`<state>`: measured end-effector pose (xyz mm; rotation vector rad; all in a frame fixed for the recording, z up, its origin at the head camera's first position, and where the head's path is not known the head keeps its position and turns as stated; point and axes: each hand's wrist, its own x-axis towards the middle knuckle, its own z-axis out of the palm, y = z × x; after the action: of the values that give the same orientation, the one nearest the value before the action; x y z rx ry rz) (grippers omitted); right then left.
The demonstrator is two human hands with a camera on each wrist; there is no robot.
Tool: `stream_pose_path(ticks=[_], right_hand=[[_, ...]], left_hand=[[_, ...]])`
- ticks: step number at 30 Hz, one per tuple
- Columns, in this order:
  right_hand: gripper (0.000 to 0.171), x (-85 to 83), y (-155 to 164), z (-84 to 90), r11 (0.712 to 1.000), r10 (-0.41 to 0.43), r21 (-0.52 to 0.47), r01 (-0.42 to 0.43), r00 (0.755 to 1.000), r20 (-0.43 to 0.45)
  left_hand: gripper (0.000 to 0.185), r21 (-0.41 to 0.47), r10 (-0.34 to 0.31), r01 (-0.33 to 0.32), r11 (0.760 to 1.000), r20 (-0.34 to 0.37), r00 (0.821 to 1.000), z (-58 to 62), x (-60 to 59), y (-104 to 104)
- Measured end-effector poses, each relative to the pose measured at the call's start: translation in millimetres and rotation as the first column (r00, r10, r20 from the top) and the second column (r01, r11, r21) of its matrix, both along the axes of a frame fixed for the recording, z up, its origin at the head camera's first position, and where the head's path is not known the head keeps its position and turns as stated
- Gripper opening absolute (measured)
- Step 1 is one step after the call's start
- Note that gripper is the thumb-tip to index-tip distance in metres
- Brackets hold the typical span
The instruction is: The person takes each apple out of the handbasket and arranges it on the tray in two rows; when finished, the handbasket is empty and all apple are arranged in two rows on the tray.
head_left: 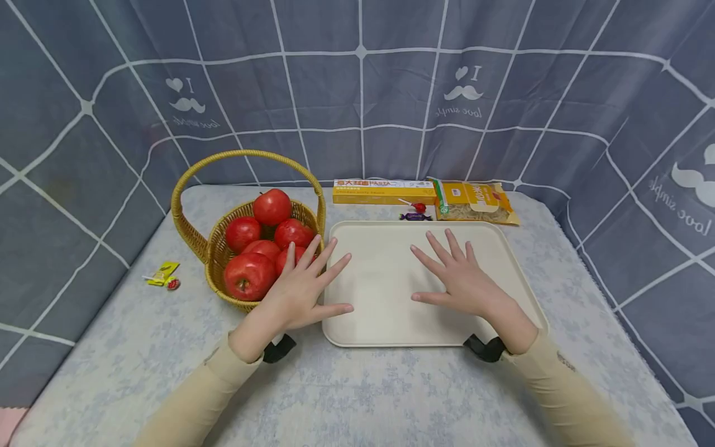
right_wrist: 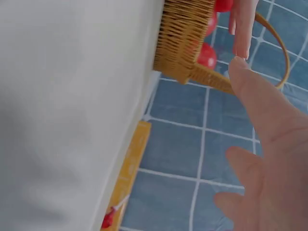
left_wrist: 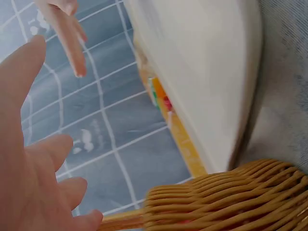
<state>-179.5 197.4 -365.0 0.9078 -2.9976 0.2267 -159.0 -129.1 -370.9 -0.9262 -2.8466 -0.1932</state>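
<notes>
My left hand [head_left: 298, 288], fingers spread straight, hovers over the right front of a wicker basket [head_left: 223, 292] and the left edge of a cream tray [head_left: 374, 279]. Several red apples [head_left: 251, 276] fill the basket, and the hand hides part of those at its right side. Above the right half of the tray my right hand [head_left: 463, 282] is also spread wide and holds nothing. In the left wrist view the basket's woven side [left_wrist: 226, 197] shows below the left hand. The right wrist view has the tray's pale surface [right_wrist: 72, 96] beside the right hand [right_wrist: 274, 159].
Behind the tray lie a yellow pasta box [head_left: 382, 194], a noodle packet [head_left: 475, 203], a red lollipop [head_left: 419, 207] and a purple-wrapped candy [head_left: 416, 217]. Left of the basket is a yellow-wrapped candy [head_left: 163, 273] with a small red lollipop [head_left: 173, 284]. A checked curtain [head_left: 402, 93] encloses the table.
</notes>
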Motion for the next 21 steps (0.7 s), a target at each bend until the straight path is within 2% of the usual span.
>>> stream_pose_path(ticks=[7, 10, 12, 14, 16, 19, 21], right_hand=[[0.089, -3.0, -25.3, 11.1, 0.989, 0.07, -0.136, -0.059, 0.995, 0.076], [0.085, -3.0, -41.4, 18.8, 0.97, 0.116, -0.228, -0.087, 0.986, 0.118], [0.083, -2.9, -52.8, 23.7, 0.951, 0.15, -0.293, -0.104, 0.979, 0.138], [0.08, -3.1, -64.8, 28.1, 0.93, 0.181, -0.346, -0.122, 0.973, 0.145], [0.078, -4.4, -78.2, 32.3, 0.911, 0.21, -0.388, -0.14, 0.967, 0.144], [0.075, -7.3, -101.2, 37.7, 0.867, 0.273, -0.462, -0.187, 0.954, 0.126], [0.072, -9.8, -118.5, 39.9, 0.818, 0.325, -0.532, -0.219, 0.939, 0.115]], left_hand=[[0.084, 0.085, -0.035, 0.045, 0.995, -0.108, 0.994, 18.1, 22.3, -14.1], [0.081, 0.194, -0.027, 0.066, 0.979, -0.194, 0.981, 24.7, 28.3, -30.3], [0.079, 0.291, 0.0, 0.079, 0.954, -0.262, 0.965, 27.4, 29.6, -44.0], [0.075, 0.407, 0.046, 0.093, 0.909, -0.319, 0.947, 28.6, 29.5, -59.0], [0.072, 0.518, 0.111, 0.099, 0.85, -0.36, 0.926, 28.0, 29.3, -73.7], [0.065, 0.66, 0.226, 0.104, 0.744, -0.395, 0.89, 23.9, 29.5, -93.5], [0.056, 0.741, 0.307, 0.097, 0.664, -0.389, 0.868, 19.0, 30.3, -104.5]])
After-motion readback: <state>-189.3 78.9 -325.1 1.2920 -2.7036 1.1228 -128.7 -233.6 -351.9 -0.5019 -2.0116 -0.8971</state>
